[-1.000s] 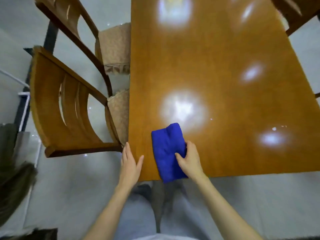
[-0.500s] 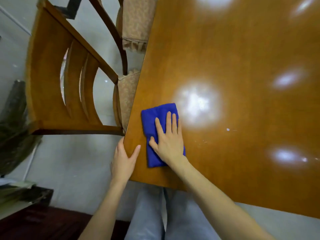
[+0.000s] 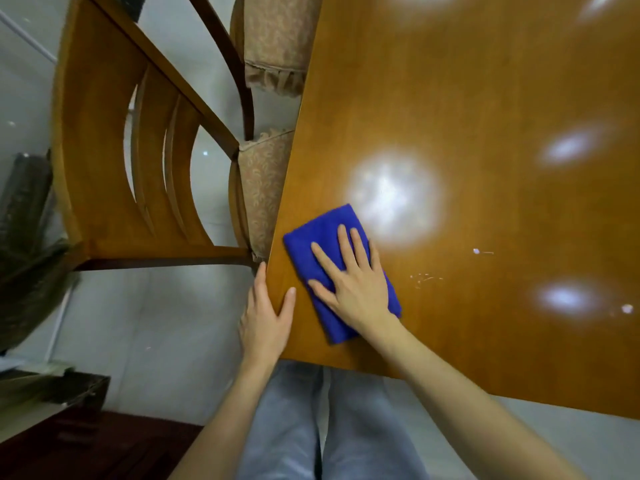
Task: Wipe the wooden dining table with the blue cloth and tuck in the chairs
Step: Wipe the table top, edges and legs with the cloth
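A folded blue cloth (image 3: 313, 237) lies on the glossy wooden dining table (image 3: 485, 98) near its front left corner. My right hand (image 3: 356, 285) presses flat on the cloth with straight, spread fingers. My left hand (image 3: 265, 317) rests at the table's left edge, thumb on the top surface, fingers along the side. A wooden chair (image 3: 104, 161) with a slatted back stands at the table's left side, its padded seat (image 3: 263, 188) partly under the table. A second chair's cushion (image 3: 273, 39) shows further back.
Small white crumbs (image 3: 424, 277) and specks lie on the table right of the cloth. Dark furniture (image 3: 62, 445) sits at the lower left on the pale tiled floor. My legs stand against the table's front edge.
My right hand went from gripping the cloth's edge at the table front to lying flat on it and slid it further onto the table. The view shifted left and closer.
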